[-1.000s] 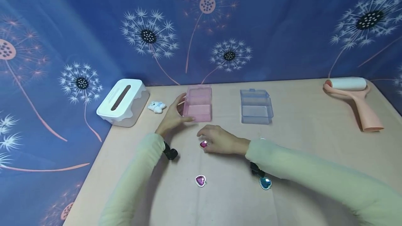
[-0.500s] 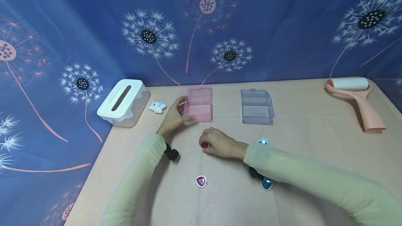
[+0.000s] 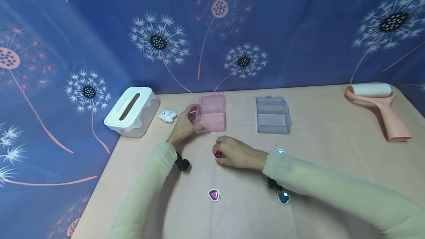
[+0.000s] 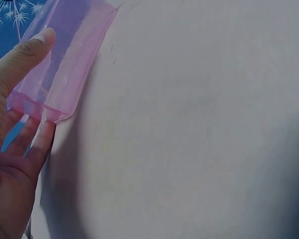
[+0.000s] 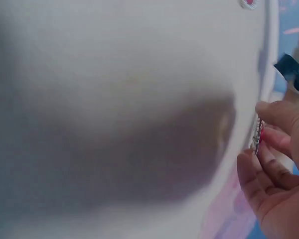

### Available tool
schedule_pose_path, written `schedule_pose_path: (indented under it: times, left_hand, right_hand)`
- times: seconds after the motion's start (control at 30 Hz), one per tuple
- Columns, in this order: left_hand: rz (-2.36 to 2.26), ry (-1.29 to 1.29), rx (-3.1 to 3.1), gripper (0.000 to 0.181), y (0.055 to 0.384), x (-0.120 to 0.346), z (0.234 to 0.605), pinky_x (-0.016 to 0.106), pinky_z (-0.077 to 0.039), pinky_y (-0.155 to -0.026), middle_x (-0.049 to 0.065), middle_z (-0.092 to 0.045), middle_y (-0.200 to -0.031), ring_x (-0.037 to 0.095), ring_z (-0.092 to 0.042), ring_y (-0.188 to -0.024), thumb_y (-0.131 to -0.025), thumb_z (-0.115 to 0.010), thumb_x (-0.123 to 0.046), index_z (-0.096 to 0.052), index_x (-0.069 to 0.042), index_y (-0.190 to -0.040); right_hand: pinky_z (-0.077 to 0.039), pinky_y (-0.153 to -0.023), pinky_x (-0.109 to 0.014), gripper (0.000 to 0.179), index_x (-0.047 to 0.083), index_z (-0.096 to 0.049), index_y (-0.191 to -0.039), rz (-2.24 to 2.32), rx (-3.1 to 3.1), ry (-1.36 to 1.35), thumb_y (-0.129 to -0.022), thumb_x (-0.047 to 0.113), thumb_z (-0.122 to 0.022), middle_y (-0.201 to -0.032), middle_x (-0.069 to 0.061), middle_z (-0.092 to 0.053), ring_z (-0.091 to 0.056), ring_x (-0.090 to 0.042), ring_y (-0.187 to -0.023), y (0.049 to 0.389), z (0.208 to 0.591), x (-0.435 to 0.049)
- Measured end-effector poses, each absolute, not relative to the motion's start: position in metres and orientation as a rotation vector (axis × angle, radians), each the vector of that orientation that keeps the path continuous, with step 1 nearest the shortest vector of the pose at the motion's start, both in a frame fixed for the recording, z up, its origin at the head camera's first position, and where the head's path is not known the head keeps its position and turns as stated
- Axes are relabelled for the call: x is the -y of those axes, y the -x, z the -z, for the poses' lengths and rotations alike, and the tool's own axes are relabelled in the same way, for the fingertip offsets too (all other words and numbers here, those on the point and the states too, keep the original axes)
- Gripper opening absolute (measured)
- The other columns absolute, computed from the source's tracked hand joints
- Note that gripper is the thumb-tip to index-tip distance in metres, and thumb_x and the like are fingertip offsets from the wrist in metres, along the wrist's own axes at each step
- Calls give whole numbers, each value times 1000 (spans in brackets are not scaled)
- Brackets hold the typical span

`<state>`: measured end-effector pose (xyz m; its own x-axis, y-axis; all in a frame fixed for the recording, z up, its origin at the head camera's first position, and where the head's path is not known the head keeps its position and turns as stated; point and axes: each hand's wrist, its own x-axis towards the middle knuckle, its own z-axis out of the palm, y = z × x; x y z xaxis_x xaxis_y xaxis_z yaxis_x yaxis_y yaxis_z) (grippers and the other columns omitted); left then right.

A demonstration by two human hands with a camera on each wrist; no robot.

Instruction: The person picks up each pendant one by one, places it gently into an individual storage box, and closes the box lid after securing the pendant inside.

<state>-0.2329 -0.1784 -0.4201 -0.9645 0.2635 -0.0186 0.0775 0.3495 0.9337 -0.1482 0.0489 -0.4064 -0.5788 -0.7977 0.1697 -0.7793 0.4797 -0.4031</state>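
My left hand (image 3: pixel 183 126) holds the left side of an open pink see-through plastic box (image 3: pixel 213 124). In the left wrist view its thumb lies along the box wall (image 4: pixel 70 59) and the fingertips touch the end. Just in front of the box, my right hand (image 3: pixel 238 153) pinches a red heart-shaped gem (image 3: pixel 218 154) with a beaded silver rim. The right wrist view shows this gem (image 5: pixel 257 137) edge-on between thumb and fingers. A pink-purple heart gem (image 3: pixel 214 195) lies nearer the front. A teal heart gem (image 3: pixel 283 197) and a light-blue gem (image 3: pixel 280 151), partly hidden by the sleeve, lie around my right forearm.
An open blue see-through box (image 3: pixel 273 124) stands right of the pink one. At left are a white-lidded tissue box (image 3: pixel 131 108) and a small white bear figure (image 3: pixel 167 116). A peach-handled lint roller (image 3: pixel 382 102) lies at the far right, before a blue dandelion-print cloth (image 3: pixel 295 28).
My right hand's fingers have closed around the red gem, which now shows less between them. The left hand keeps its hold on the pink box.
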Motion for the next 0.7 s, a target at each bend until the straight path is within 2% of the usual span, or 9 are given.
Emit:
schedule_pose_path:
  times: [0.2, 0.37, 0.7]
  left_hand:
    - [-1681, -341, -2486, 91, 242, 182, 440, 42, -43, -110, 17, -45, -145, 34, -46, -134, -68, -86, -2, -36, -7, -145]
    - [-1685, -375, -2502, 90, 244, 182, 442, 40, -46, -107, 15, -46, -143, 33, -49, -131, -68, -85, -1, -37, -8, -144]
    - [-1679, -368, -2491, 89, 244, 183, 442, 40, -46, -107, 14, -51, -140, 30, -52, -129, -68, -87, -3, -38, -10, -143]
  right_hand:
    - [-54, -76, -25, 10, 7, -71, -91, 877, -2691, 1410, -82, 13, -73, -92, -3, -64, -60, -12, -84, 163, 385, -53]
    - [-58, -76, -25, 13, 5, -73, -94, 1046, -2736, 1392, -82, 10, -74, -91, -5, -65, -64, -15, -85, 181, 369, -48]
    - [-55, -81, -31, 15, 3, -74, -95, 1104, -2815, 1267, -81, 9, -76, -91, -6, -73, -66, -19, -86, 230, 363, -20]
